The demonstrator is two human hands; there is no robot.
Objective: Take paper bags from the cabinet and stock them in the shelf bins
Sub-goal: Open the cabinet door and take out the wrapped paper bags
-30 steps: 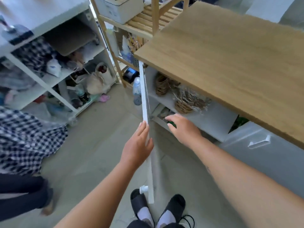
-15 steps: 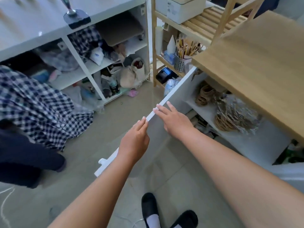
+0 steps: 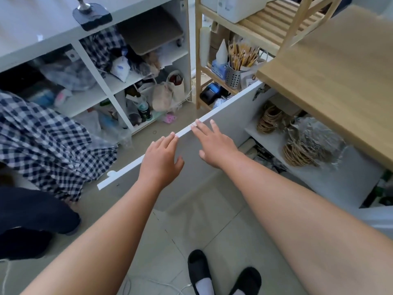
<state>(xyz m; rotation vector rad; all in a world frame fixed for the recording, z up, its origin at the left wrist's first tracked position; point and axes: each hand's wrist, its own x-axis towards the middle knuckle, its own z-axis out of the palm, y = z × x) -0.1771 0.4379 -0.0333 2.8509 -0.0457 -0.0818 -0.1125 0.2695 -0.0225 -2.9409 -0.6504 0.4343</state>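
The white cabinet door (image 3: 231, 116) stands wide open under the wooden countertop (image 3: 331, 77). My left hand (image 3: 162, 159) rests with straight fingers on the door's top edge. My right hand (image 3: 214, 145) lies flat against the door's inner face, fingertips at the same edge. Inside the cabinet, a white shelf (image 3: 314, 173) carries coils of brown paper-bag handles (image 3: 270, 120) and a bundle wrapped in clear plastic (image 3: 308, 145). No whole paper bag shows clearly. Neither hand holds anything.
A white shelving unit (image 3: 102, 81) full of clutter stands to the left. A wooden rack (image 3: 244, 39) with a metal cup of sticks is behind the door. A person in a checked shirt (image 3: 46, 143) crouches at the left. My feet in black slippers (image 3: 200, 271) stand on the tiled floor.
The door has swung wider open. My right hand came out of the cabinet and now lies on the door beside my left. The view turned left.
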